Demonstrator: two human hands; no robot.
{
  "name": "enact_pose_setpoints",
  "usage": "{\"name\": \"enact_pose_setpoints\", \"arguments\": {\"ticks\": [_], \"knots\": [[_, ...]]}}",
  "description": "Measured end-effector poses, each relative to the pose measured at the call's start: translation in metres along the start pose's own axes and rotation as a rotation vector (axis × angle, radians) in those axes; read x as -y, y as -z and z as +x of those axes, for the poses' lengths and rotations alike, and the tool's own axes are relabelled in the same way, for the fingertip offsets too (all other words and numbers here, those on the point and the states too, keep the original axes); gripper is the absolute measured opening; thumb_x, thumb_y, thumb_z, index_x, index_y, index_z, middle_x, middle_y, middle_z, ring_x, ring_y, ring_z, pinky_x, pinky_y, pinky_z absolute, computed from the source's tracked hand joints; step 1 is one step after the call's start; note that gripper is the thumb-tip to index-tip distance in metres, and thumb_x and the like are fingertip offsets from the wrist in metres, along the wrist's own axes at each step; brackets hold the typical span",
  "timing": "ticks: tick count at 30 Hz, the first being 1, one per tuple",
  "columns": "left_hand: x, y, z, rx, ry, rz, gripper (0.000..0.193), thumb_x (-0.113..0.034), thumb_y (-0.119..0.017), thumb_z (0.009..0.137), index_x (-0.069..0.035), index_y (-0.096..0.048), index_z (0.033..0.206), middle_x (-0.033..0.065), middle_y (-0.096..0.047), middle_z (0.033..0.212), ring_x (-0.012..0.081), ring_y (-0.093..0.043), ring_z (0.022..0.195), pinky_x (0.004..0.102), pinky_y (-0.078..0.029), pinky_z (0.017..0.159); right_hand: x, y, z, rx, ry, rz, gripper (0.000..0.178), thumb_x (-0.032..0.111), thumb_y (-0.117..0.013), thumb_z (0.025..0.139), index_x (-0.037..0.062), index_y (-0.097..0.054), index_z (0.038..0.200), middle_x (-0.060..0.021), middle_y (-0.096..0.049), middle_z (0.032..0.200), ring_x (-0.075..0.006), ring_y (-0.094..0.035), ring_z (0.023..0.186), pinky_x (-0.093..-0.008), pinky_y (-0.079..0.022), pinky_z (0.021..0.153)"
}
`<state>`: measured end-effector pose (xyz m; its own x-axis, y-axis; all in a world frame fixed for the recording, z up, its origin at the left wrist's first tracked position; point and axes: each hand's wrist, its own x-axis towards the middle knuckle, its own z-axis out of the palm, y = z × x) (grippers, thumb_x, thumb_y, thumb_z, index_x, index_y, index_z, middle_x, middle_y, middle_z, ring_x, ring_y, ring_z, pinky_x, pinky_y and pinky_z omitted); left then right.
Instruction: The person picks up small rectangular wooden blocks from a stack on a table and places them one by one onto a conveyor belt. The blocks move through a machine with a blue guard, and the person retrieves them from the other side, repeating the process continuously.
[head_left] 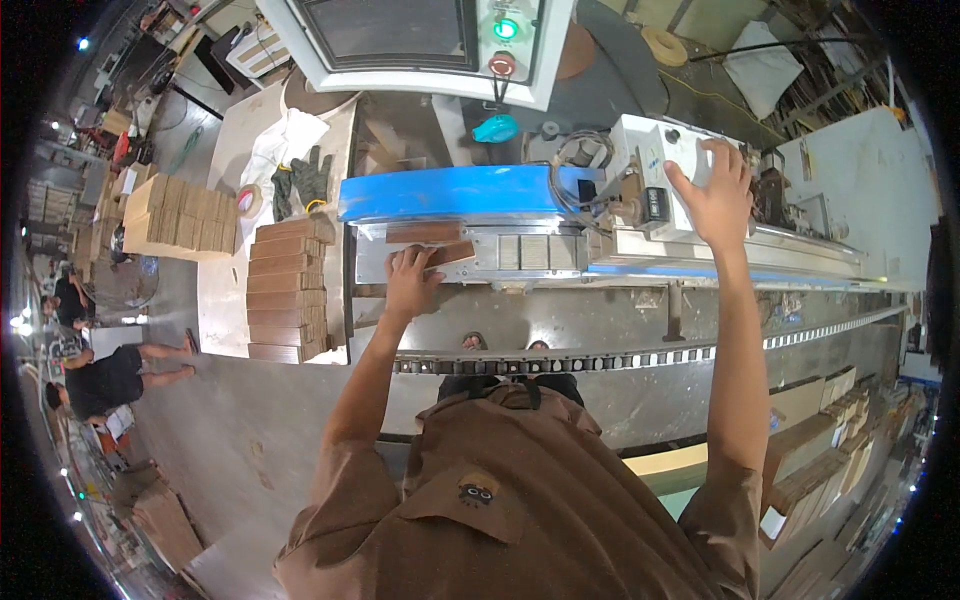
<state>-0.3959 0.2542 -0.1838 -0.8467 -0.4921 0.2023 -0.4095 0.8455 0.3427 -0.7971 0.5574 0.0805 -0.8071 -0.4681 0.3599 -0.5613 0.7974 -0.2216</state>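
My left hand (pixel 410 280) is closed over the near end of a short brown wooden board (pixel 452 254), which lies at a slant on the metal bed (pixel 372 268) of a machine. A second brown board (pixel 423 232) lies flat just behind it, along the blue guard (pixel 450 195). Over at the right, my right hand (pixel 716 195) is spread across the right side of a white machine housing (pixel 645 150); it holds nothing I can see. Whether its palm touches the housing is hard to tell.
Stacked brown boards (pixel 285 290) cover part of the table (pixel 225 325) at left, near dark gloves (pixel 310 178) and a tape roll (pixel 249 202). A control panel (pixel 390 35) stands ahead. A chain track (pixel 560 362) crosses before my body. Another person (pixel 110 380) is at far left.
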Motion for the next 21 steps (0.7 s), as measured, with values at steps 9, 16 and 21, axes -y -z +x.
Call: {"name": "enact_pose_setpoints", "arguments": {"ticks": [9, 16, 21], "knots": [[-0.056, -0.003, 0.027, 0.278, 0.182, -0.141, 0.054, -0.026, -0.083, 0.083, -0.012, -0.063, 0.131, 0.0162, -0.071, 0.112, 0.0385, -0.070, 0.105, 0.0504, -0.053, 0.097, -0.005, -0.002, -0.001, -0.036, 0.018, -0.006, 0.073, 0.065, -0.079, 0.084, 0.0151, -0.062, 0.134, -0.0118, -0.057, 0.147, -0.0422, -0.050, 0.140, -0.0609, -0.044, 0.110], [-0.118, -0.062, 0.070, -0.033, -0.237, -0.086, 0.059, -0.005, -0.068, 0.090, -0.025, -0.064, 0.145, 0.0075, -0.070, 0.126, 0.0331, -0.064, 0.119, 0.0476, -0.049, 0.100, -0.009, -0.005, 0.001, -0.064, 0.031, -0.007, 0.078, 0.068, -0.079, 0.082, 0.0146, -0.061, 0.135, -0.0129, -0.057, 0.148, -0.0420, -0.049, 0.142, -0.0639, -0.045, 0.109], [-0.114, -0.106, 0.077, -0.148, -0.252, 0.053, 0.067, 0.001, -0.064, 0.085, -0.032, -0.069, 0.143, 0.0025, -0.065, 0.120, 0.0263, -0.060, 0.115, 0.0483, -0.042, 0.104, -0.001, -0.001, 0.001, -0.051, 0.011, 0.009, 0.076, 0.066, -0.080, 0.081, 0.0132, -0.062, 0.133, -0.0141, -0.057, 0.146, -0.0427, -0.048, 0.142, -0.0621, -0.044, 0.110]]}}
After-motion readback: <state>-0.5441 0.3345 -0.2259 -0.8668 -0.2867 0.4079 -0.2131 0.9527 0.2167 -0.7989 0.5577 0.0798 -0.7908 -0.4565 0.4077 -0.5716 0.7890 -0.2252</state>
